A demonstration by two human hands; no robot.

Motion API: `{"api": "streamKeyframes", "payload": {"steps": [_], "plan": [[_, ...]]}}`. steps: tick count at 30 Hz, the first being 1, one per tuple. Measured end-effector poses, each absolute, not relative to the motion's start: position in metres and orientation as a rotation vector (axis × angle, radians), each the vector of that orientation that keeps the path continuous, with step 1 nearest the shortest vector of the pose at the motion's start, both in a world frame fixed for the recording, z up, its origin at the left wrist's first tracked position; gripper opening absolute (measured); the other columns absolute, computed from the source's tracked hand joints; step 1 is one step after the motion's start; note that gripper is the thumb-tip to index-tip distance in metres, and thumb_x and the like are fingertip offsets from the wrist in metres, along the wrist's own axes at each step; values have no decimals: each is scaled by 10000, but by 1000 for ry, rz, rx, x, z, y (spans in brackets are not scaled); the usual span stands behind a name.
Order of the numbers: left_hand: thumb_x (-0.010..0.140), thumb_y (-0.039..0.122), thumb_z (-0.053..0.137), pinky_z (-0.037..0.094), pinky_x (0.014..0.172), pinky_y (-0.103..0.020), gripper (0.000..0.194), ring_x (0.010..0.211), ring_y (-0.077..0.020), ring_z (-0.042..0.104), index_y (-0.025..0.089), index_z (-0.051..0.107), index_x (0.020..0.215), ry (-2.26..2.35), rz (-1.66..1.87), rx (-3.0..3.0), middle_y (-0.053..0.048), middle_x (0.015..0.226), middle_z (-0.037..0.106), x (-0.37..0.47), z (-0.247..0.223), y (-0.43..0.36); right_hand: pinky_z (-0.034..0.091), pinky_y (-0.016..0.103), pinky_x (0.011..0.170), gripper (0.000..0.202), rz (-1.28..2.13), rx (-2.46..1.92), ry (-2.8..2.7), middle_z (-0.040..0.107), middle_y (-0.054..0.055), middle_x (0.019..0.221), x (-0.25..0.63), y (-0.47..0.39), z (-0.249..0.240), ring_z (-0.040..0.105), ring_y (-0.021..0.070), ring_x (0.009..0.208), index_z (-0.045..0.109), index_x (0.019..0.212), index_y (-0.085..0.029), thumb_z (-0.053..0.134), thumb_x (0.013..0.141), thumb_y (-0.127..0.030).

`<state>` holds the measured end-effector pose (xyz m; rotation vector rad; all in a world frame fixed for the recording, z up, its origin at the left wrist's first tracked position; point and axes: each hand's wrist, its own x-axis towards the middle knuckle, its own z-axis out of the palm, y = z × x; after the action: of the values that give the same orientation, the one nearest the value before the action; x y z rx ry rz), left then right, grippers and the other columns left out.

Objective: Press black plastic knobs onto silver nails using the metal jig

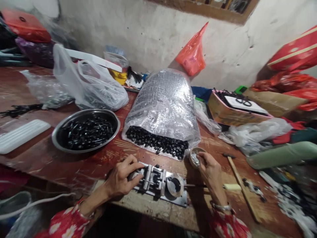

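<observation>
A small metal jig (160, 183) with black clamps and a round opening is fixed at the near edge of the worn wooden table (74, 165). My left hand (122, 178) rests on the jig's left end, fingers curled over a silver part. My right hand (209, 167) reaches into a small round tin (195, 157) of tiny shiny pieces, fingertips pinched inside it. A thin rod with a pale handle (231, 186) lies under my right wrist, pointing at the jig. Whether the fingers hold a piece is hidden.
A big clear bag of black beads (163, 112) lies open behind the jig. A steel bowl (85, 130) of black parts stands at left, beside a white tray (22, 135). A hammer (239, 181) lies at right. Plastic bags, boxes and clutter fill the back and right.
</observation>
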<state>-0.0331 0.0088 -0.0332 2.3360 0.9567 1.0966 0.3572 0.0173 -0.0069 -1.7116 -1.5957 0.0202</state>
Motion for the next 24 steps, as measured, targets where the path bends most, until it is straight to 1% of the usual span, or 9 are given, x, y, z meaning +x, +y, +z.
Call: {"api": "streamKeyframes", "payload": {"steps": [4, 8, 10, 12, 14, 19, 24], "plan": [[952, 279, 622, 542, 784, -278, 281, 914, -176, 612, 188, 667, 1214, 964, 1098, 2324, -66, 1013, 559, -33, -31, 8, 489, 330, 752, 222, 59, -1619, -1708, 723, 62, 882, 326, 2, 5, 657, 212, 795, 671, 902, -226, 536, 956, -394], [949, 279, 630, 541, 773, -274, 277, 919, -178, 615, 189, 672, 1208, 944, 1126, 2307, -69, 1010, 559, -33, -31, 8, 496, 293, 756, 141, 129, -1462, -1876, 682, 41, 889, 275, -17, 17, 639, 180, 807, 644, 954, -230, 530, 1015, -286], [952, 276, 633, 539, 775, -272, 282, 925, -178, 617, 189, 671, 1217, 937, 1138, 2301, -70, 1017, 560, -33, -32, 8, 502, 273, 747, 154, 186, -1387, -1967, 667, 44, 917, 248, -24, 19, 634, 166, 817, 644, 1008, -229, 493, 1033, -213], [957, 273, 632, 535, 785, -274, 282, 929, -176, 619, 191, 671, 1224, 935, 1137, 2297, -69, 1025, 564, -33, -32, 7, 500, 263, 727, 212, 200, -1312, -2058, 658, 47, 935, 225, -27, 18, 626, 160, 819, 645, 1074, -226, 451, 1036, -148], [961, 266, 625, 532, 793, -276, 282, 924, -172, 619, 200, 670, 1231, 938, 1130, 2289, -64, 1026, 567, -33, -32, 7, 493, 280, 728, 244, 162, -1277, -2142, 650, 47, 925, 206, -28, 15, 610, 175, 829, 647, 1092, -225, 440, 1027, -112], [969, 275, 622, 530, 805, -283, 282, 933, -177, 620, 212, 670, 1239, 945, 1121, 2294, -60, 1021, 578, -34, -32, 6, 458, 342, 744, 229, 4, -1309, -2265, 653, 47, 913, 182, -26, 3, 557, 223, 844, 650, 1049, -223, 480, 997, -79], [967, 297, 618, 543, 808, -284, 284, 934, -180, 624, 208, 679, 1231, 944, 1119, 2313, -66, 1026, 588, -36, -30, 6, 447, 353, 758, 242, -56, -1320, -2258, 669, 63, 954, 190, -31, 5, 538, 237, 880, 641, 1120, -214, 498, 989, -69]]}}
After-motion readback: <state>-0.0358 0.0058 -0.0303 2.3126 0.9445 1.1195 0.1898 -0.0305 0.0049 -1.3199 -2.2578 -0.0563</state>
